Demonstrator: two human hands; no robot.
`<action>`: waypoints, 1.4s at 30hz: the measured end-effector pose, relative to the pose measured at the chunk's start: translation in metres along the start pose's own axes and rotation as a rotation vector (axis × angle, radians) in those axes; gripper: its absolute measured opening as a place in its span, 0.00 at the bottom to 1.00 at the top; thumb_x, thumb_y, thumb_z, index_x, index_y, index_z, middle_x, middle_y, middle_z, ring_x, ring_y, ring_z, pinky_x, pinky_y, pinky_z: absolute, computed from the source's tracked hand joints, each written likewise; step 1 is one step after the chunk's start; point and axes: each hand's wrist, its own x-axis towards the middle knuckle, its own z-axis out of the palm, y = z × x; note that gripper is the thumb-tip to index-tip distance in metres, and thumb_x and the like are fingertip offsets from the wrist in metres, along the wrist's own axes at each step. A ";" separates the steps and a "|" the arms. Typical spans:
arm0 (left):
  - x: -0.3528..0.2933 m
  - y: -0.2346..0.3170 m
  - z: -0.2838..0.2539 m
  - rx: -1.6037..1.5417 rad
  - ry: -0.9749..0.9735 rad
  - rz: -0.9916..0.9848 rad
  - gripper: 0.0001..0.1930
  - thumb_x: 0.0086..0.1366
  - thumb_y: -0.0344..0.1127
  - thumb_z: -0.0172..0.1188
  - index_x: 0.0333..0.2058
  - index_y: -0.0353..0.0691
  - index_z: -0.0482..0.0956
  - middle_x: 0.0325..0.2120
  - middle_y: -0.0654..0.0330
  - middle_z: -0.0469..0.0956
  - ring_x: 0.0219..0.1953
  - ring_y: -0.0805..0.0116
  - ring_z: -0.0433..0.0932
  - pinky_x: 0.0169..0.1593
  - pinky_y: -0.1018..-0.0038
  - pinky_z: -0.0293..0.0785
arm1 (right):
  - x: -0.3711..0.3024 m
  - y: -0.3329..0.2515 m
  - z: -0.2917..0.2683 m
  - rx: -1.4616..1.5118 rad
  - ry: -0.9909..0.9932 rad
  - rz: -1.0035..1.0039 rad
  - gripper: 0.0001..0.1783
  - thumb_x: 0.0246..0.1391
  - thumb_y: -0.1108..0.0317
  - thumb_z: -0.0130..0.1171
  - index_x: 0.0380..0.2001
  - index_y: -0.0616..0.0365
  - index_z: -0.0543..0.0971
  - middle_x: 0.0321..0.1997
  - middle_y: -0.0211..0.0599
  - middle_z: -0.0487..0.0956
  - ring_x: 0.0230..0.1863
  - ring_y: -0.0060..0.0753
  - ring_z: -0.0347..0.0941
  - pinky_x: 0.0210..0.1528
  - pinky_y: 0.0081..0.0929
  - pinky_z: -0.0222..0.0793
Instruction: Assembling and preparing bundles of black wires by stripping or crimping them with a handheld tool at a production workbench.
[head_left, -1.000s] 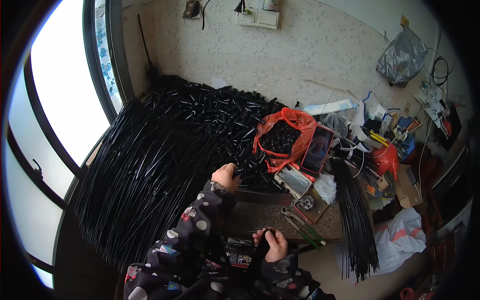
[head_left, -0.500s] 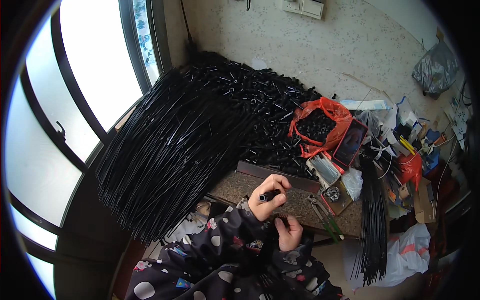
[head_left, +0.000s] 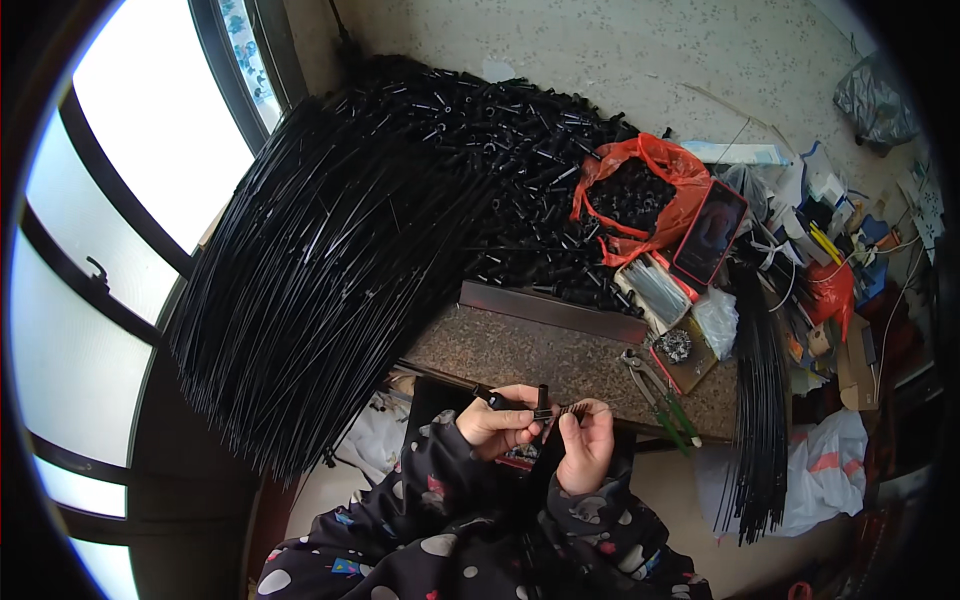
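Observation:
My left hand (head_left: 490, 428) is closed on black tubular fittings. One short fitting (head_left: 543, 398) stands upright at its fingertips, and another dark piece (head_left: 492, 398) pokes out by the knuckles. Close on its right, my right hand (head_left: 585, 448) pinches a small dark ribbed piece (head_left: 574, 409) between thumb and fingers; its exact kind is too small to tell. The ribbed piece is beside the upright fitting, and whether they touch I cannot tell. Both hands are in front of the table's near edge.
Long thin black rods (head_left: 300, 290) cover the table's left; black fittings (head_left: 470, 130) are heaped behind. A dark bar (head_left: 550, 313) edges the heap on the speckled tabletop (head_left: 470, 345). To the right are a red bag (head_left: 690, 165), phone (head_left: 710, 232), green-handled pliers (head_left: 660, 395) and hanging black rods (head_left: 762, 400).
My left hand has turned, so the fitting now stands upright instead of showing its open end. My right hand has risen beside it with the ribbed piece. The view has shifted slightly.

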 end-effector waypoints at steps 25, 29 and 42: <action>0.009 0.008 -0.005 0.190 -0.023 0.174 0.11 0.52 0.21 0.58 0.36 0.31 0.71 0.37 0.47 0.74 0.32 0.67 0.75 0.40 0.75 0.72 | 0.004 -0.001 0.008 -0.008 -0.047 0.029 0.12 0.50 0.73 0.56 0.36 0.61 0.66 0.32 0.28 0.69 0.33 0.14 0.64 0.38 0.13 0.61; 0.005 0.013 -0.003 0.171 0.019 0.098 0.12 0.52 0.22 0.59 0.36 0.32 0.71 0.36 0.49 0.74 0.34 0.67 0.75 0.41 0.75 0.72 | 0.003 0.001 0.007 0.021 -0.050 0.051 0.12 0.50 0.73 0.57 0.36 0.61 0.66 0.32 0.28 0.69 0.33 0.14 0.64 0.38 0.13 0.61; 0.003 0.013 -0.007 0.163 0.016 0.115 0.12 0.51 0.21 0.59 0.36 0.32 0.72 0.36 0.50 0.74 0.36 0.66 0.75 0.42 0.73 0.72 | 0.003 0.002 0.008 0.030 -0.082 0.060 0.12 0.50 0.73 0.57 0.36 0.61 0.66 0.33 0.28 0.69 0.33 0.15 0.64 0.39 0.13 0.61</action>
